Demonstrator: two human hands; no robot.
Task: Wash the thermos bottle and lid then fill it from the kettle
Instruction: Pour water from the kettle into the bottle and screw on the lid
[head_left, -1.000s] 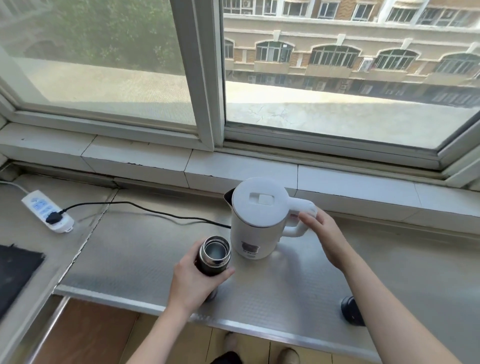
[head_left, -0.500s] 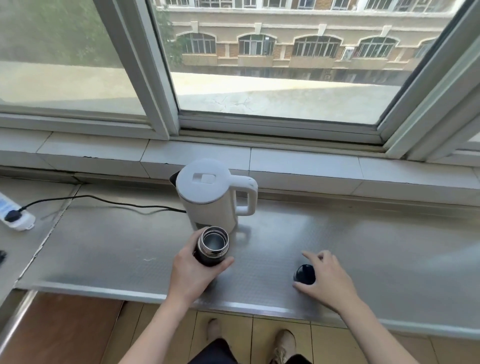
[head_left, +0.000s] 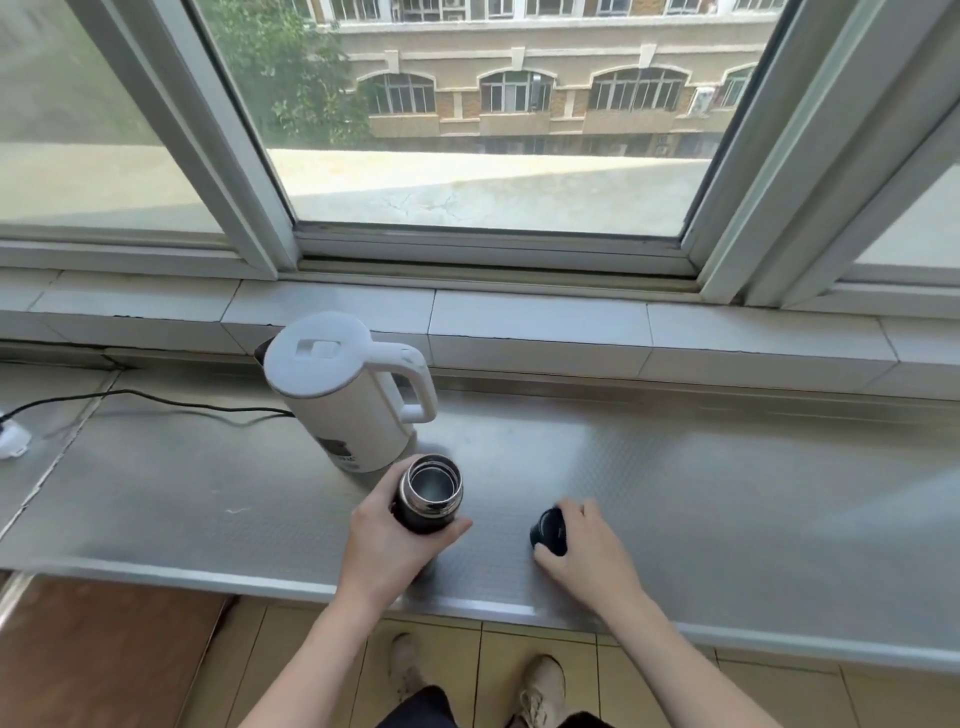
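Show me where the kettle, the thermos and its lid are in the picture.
kettle (head_left: 340, 415): head view, on its white body.
thermos (head_left: 422, 514): head view, on its dark wall below the open mouth.
lid (head_left: 548, 530): head view, on its dark side beside the right hand's fingers.

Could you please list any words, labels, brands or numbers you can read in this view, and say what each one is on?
No text here can be read.
Kettle: a dark mark and a line of print low on its body, too blurred to read.
Thermos bottle and lid: no lettering visible.
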